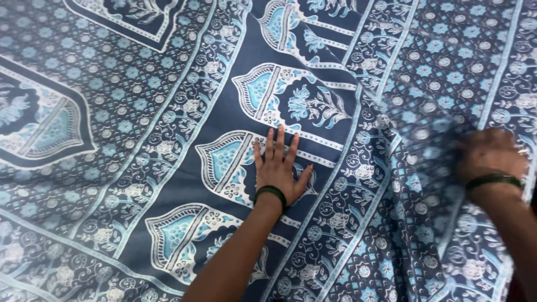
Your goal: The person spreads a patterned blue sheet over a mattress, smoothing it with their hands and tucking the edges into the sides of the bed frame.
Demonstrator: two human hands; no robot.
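A large patterned cloth (140, 128) in dark blue, light blue and white fills the head view, printed with arches, flowers and small rosettes. My left hand (278, 166) lies flat on it near the middle, palm down, fingers apart and pointing away from me, a green band on the wrist. My right hand (492, 155) is at the right edge, blurred by motion, also with a green wrist band. It sits against a raised, rippled part of the cloth; whether its fingers grip the cloth I cannot tell.
The cloth lies smooth on the left and centre, with folds and ripples (403, 184) running down the right side. No other objects show.
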